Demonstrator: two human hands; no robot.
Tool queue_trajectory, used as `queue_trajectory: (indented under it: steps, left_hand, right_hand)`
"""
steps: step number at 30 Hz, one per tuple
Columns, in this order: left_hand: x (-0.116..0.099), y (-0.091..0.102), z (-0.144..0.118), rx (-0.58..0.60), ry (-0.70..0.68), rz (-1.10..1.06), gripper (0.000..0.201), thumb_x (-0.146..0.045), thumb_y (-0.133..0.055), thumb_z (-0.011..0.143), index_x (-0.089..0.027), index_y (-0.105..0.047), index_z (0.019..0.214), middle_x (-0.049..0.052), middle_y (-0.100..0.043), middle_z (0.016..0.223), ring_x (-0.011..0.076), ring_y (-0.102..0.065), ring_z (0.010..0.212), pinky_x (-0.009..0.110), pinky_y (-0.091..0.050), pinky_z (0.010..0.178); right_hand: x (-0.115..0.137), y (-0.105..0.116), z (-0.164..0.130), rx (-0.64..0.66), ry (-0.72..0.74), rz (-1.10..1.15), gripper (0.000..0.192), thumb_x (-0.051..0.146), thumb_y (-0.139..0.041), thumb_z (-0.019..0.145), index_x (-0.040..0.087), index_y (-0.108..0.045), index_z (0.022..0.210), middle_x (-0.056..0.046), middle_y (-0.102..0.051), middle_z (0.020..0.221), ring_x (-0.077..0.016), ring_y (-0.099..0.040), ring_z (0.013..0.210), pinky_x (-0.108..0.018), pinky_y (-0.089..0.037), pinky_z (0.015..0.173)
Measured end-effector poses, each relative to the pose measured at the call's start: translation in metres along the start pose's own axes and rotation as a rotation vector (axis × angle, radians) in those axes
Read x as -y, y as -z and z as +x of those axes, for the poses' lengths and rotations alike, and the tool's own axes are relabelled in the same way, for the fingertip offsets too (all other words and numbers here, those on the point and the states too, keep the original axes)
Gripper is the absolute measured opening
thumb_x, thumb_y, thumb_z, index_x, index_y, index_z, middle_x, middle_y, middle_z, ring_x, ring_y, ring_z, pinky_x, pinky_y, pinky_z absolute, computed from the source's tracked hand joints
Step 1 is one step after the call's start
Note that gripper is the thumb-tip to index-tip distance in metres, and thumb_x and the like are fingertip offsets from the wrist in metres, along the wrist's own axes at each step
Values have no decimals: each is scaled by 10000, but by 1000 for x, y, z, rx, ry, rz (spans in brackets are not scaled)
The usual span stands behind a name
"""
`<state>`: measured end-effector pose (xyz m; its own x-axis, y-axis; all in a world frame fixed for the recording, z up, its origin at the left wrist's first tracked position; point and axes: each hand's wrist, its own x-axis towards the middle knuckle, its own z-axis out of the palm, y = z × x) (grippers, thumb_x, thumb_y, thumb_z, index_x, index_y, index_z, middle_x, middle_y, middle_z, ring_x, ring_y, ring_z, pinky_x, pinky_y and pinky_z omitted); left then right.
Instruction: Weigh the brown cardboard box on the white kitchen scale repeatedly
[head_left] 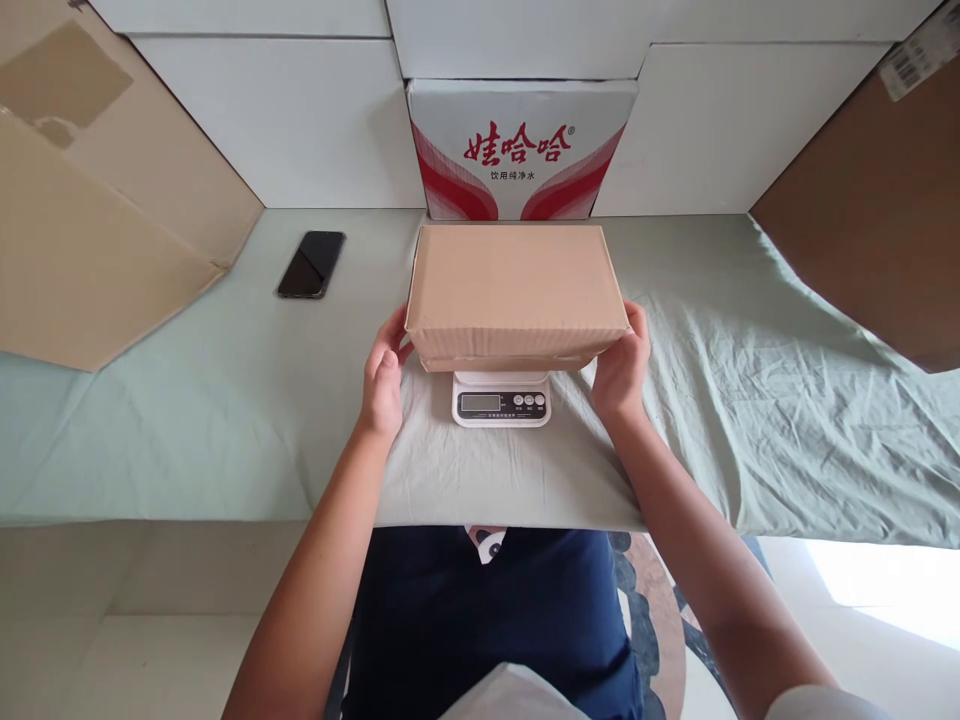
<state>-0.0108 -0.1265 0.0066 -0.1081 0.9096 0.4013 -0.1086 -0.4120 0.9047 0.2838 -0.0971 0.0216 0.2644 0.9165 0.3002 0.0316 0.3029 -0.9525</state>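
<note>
The left hand (384,378) is gripping the left end of the cardboard box (516,292), and the right hand (621,368) is gripping its right end. The closed box is sitting level over the white digital scale (501,400), covering all but the scale's display panel. The scale is resting on the cloth-covered worktop (750,400). A black phone (311,264) is lying well apart to the left. A red-and-white printed carton (521,148) is standing just behind the box.
</note>
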Motion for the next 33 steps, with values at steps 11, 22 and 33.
queue_trajectory:
  steps: [11, 22, 33]
  left_hand:
    - [-3, -4, -4, 6, 35, -19, 638, -733, -548, 872, -310, -669, 1334, 83, -627, 1463, 338, -456, 1492, 475, -386, 1214]
    - [-4, -19, 42, 60, 29, 9, 606, -708, -502, 927, -257, -686, 1289, 107, -627, 1478, 313, -414, 1531, 476, -333, 1262]
    - [94, -35, 127, -106, 194, -118, 715, -817, -471, 869, -258, -669, 1268, 132, -602, 1511, 297, -443, 1520, 498, -381, 1237]
  right_hand:
    - [12, -6, -10, 14, 5, 56, 557, 731, -427, 876, 315, -578, 1214, -49, -631, 1248, -295, -601, 1248, -477, -506, 1056]
    - [13, -28, 21, 3, 70, 187, 489, 612, -435, 928, 343, -533, 1325, -34, -607, 1368, -270, -544, 1357, -513, -436, 1182]
    - [-37, -64, 103, -19, 81, 126, 574, 653, -482, 869, 300, -506, 1321, -47, -567, 1440, -243, -485, 1409, -505, -356, 1240]
